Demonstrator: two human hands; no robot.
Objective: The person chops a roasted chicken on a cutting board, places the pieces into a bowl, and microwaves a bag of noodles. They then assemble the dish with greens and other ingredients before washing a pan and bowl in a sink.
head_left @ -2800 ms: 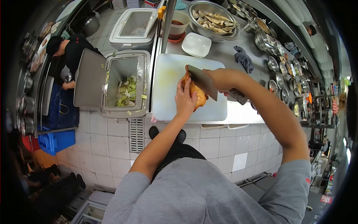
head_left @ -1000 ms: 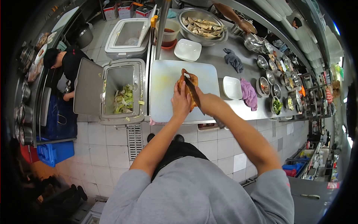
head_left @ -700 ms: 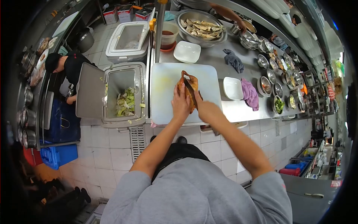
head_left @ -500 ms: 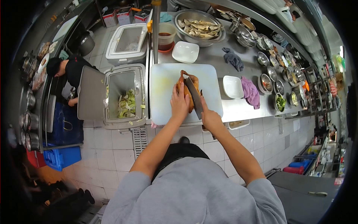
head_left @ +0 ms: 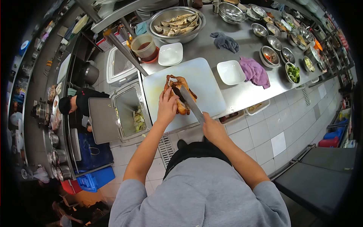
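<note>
Long stainless-steel worktop, running along the tiled front wall; person in grey top stands at its near edge.

White rectangular plastic cutting board lies at the worktop's near edge, toward the left end. Left of that end, on the floor: grey lidded bin, lid swung open, green vegetable scraps inside; white closed bin behind it. Another person in black clothes and black cap bends at the far side of the grey bin.

Large round steel bowl of whole cooked fish at the far edge, behind the board. Beside it a translucent tub of red-brown liquid. Two white square dishes: one touching the board's far edge, one just beside its right edge. Purple cloth right of the second dish; dark grey cloth toward the far edge. Row of small steel bowls along the right end, some with green or red contents.

Golden-brown roast bird on the board, left of centre. Left hand pressed flat on its near-left side, fingers spread, steadying it. Right hand closed around the handle of a broad steel cleaver, just off the board's near edge; blade angled up-left, edge sunk in the bird along its length.
</note>
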